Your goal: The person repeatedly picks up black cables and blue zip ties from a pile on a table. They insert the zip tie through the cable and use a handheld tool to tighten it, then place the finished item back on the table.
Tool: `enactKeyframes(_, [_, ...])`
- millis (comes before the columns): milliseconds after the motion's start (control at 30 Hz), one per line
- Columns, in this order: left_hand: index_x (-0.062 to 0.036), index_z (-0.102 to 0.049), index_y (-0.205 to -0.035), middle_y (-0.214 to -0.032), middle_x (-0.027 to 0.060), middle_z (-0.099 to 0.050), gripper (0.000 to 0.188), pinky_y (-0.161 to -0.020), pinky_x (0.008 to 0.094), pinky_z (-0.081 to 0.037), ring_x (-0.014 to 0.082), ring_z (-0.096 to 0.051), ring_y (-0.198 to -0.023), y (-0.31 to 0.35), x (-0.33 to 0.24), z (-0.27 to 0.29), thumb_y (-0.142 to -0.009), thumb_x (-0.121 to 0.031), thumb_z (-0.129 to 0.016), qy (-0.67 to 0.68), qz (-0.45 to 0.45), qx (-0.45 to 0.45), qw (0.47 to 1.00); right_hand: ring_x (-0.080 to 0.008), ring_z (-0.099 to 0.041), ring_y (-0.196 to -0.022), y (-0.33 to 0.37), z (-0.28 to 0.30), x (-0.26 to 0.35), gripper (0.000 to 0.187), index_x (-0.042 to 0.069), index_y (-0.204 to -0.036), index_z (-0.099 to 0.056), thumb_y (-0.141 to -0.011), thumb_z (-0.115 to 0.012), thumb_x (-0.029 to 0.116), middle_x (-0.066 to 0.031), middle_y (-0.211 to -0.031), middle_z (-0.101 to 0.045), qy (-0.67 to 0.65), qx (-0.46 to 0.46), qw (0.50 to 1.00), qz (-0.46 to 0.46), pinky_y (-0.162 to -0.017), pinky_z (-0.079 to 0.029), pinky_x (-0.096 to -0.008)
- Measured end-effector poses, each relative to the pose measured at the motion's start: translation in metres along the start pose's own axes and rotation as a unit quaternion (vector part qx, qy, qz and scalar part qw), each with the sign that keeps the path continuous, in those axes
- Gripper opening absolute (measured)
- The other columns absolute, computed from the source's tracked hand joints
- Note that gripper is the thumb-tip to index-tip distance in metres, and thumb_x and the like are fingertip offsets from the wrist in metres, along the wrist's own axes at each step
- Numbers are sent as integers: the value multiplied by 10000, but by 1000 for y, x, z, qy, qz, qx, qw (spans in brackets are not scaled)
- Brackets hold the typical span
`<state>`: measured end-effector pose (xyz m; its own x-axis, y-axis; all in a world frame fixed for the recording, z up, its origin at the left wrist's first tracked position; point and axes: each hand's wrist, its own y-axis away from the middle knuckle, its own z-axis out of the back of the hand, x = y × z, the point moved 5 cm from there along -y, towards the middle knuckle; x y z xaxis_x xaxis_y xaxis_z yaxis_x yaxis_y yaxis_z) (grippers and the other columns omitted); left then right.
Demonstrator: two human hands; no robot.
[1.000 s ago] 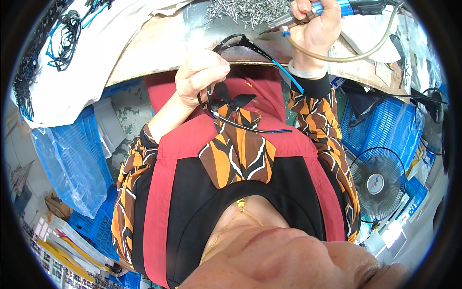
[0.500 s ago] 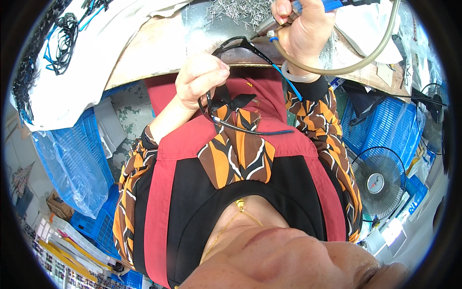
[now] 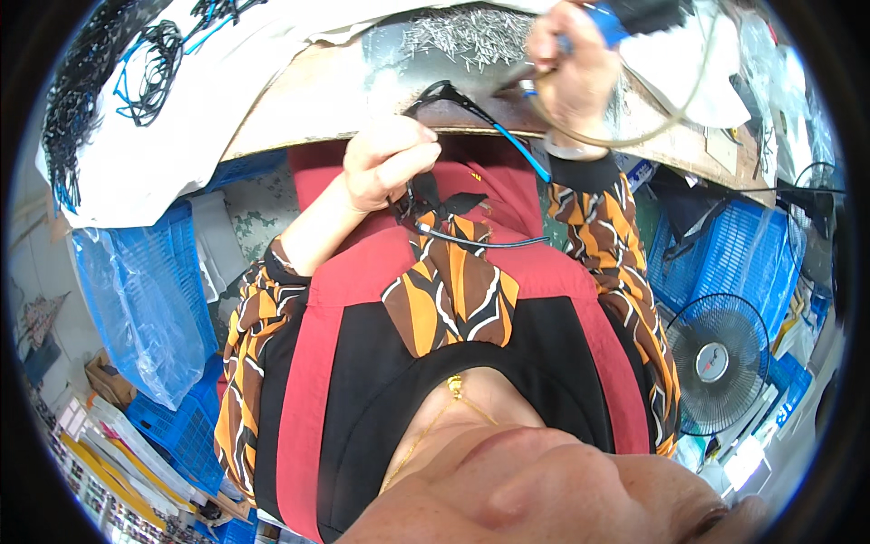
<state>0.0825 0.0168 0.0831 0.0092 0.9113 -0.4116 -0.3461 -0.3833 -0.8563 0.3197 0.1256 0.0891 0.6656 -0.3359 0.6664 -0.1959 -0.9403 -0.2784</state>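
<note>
Our left hand (image 3: 388, 163) holds spectacles (image 3: 509, 137) at eleven o'clock, our right hand (image 3: 577, 77) a tool (image 3: 609, 25) at one — a slip might scratch.

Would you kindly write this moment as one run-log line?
left hand: holds glasses frame | right hand: grips blue hand tool, blurred | table: piled metal pins

Looking down my own front here, a wide fisheye, the left of a pair on my head, picture upright. My face (image 3: 544, 490) looms nearest along the lower edge; my red apron (image 3: 358, 269) sits mid-frame; farther out come my left grip (image 3: 390, 163) and right grip (image 3: 580, 80), with the surface (image 3: 306, 100) crossing the top, its edge bowed, black rounding off every corner.
</note>
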Motion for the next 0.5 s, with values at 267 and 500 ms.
enactKeyframes(267, [-34,-549,-1315,-1236,171,-595,625,-1031,429,-428,340,-511,-1240,1,20,149,-806,-245,-845,-581,205,27,787,-306,-485,-1253,20,64,109,675,-70,-1450,-333,-902,-699,72,-245,-1396,-458,646,-236,681,253,-1082,-395,-416])
enactKeyframes(500, [-57,-574,-1335,-1249,152,-613,547,-1032,444,-429,345,-562,-1186,-85,60,84,-859,-244,-770,-515,103,134,841,-284,-632,-1160,-6,-36,38,287,57,-1179,-693,-896,-673,108,-139,-1211,-681,558,138,735,360,-1026,-464,-391])
